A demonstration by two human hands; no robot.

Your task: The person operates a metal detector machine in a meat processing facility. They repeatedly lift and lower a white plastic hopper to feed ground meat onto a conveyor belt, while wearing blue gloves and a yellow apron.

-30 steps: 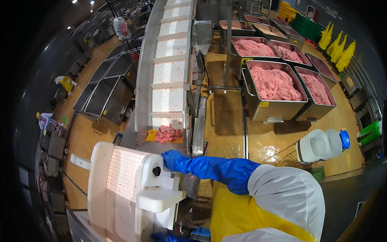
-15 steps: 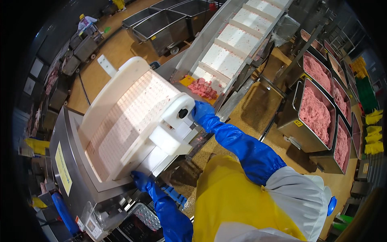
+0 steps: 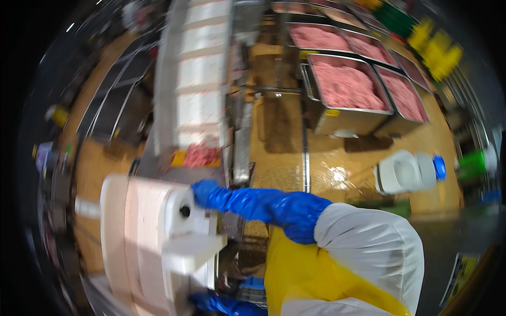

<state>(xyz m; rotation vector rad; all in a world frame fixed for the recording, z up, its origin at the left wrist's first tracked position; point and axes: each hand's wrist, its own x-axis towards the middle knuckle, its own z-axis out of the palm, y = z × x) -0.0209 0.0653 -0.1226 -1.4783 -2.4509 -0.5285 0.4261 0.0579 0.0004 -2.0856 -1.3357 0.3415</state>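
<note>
A short white conveyor (image 3: 143,231) with tall white plastic sides stands at my left, its belt pale pinkish. My right hand (image 3: 204,192), in a blue glove and sleeve cover, is closed against the far end of the near white plastic side guard (image 3: 178,210), which has a dark round hole. Low in the picture, my left hand (image 3: 208,301), also blue-gloved, touches the near end of that conveyor; motion blur and the guard hide its fingers. A small heap of pink ground meat (image 3: 199,154) lies just beyond the right hand, at the foot of an inclined belt (image 3: 203,73).
Steel bins of pink ground meat (image 3: 348,87) stand at the far right. Dark steel bins (image 3: 116,108) are at the far left. A white jug-like container with a blue end (image 3: 403,173) appears at right. The orange-tan floor (image 3: 279,158) looks wet.
The view has swung round to the right, so the conveyor and both hands now appear further left and the meat bins nearer the middle. Both hands remain at the white guard.
</note>
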